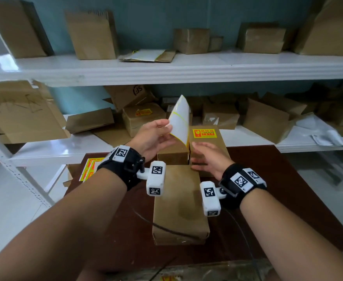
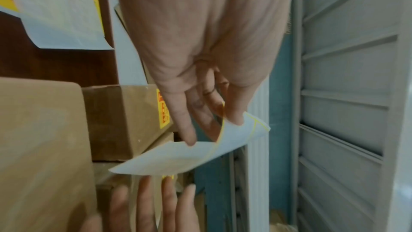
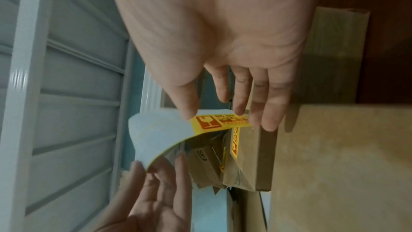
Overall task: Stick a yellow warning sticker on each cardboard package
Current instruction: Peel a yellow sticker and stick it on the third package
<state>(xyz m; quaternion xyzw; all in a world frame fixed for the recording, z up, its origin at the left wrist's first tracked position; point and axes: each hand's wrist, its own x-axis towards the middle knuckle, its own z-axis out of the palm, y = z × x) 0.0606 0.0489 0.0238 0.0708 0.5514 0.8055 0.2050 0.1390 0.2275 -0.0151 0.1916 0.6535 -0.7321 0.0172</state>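
Up above the boxes, the left hand [image 1: 153, 136] pinches a curled white sticker sheet [image 1: 180, 118] with one yellow warning sticker [image 3: 219, 123] left on it. Next to it, the right hand [image 1: 209, 159] reaches in with loose, straight fingers over a cardboard package [image 1: 207, 142] that already has a sticker. Another package [image 1: 178, 203] lies bare on the brown table [image 1: 268, 179].

Before you on the counter [image 1: 268, 179], the near package [image 1: 178, 205] lies in front of the stickered package [image 1: 209, 142]; the shelf [image 1: 247, 138] stands behind it.

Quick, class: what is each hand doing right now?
Left hand: pinches the curled sticker sheet.
Right hand: open, fingers straight, holding nothing.
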